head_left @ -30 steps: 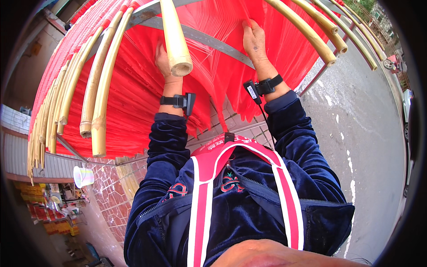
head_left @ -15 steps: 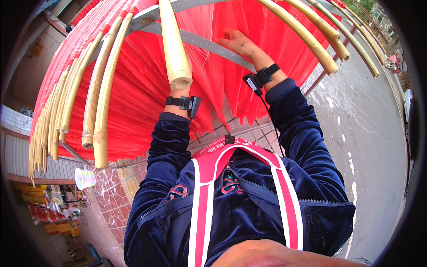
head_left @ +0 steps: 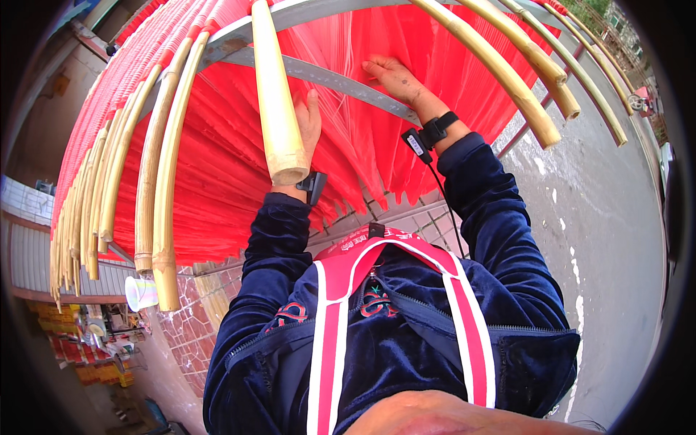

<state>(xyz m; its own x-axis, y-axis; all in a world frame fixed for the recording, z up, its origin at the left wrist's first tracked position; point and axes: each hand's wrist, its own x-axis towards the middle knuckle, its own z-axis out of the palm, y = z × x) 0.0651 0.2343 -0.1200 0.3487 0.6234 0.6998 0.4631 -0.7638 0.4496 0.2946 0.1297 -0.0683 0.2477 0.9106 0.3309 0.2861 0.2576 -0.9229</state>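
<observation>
Red hanging cloth [head_left: 217,159] in thin pleated lengths, stringy in places, fills the space before me. My left hand [head_left: 310,127] is against it, fingers stretched up and apart, partly hidden by a thick bamboo pole [head_left: 275,101] whose hollow cut end points toward me. Farther right, my right hand [head_left: 391,77] has its fingers bent together on the red lengths, seeming to pinch one; the fingertips are small in view. Both wrists wear black straps, and a cable runs down from the right one.
A grey metal frame bar [head_left: 341,85] crosses beneath the poles. More bamboo poles [head_left: 165,239] jut out at left and right [head_left: 500,72]. A pale plastic tub [head_left: 141,293] stands at lower left on paving. Grey road [head_left: 609,239] runs along the right.
The thick middle pole and its neighbours sit lower in view. My left hand now shows beside the pole. My right hand has shifted slightly right and its fingers have drawn together.
</observation>
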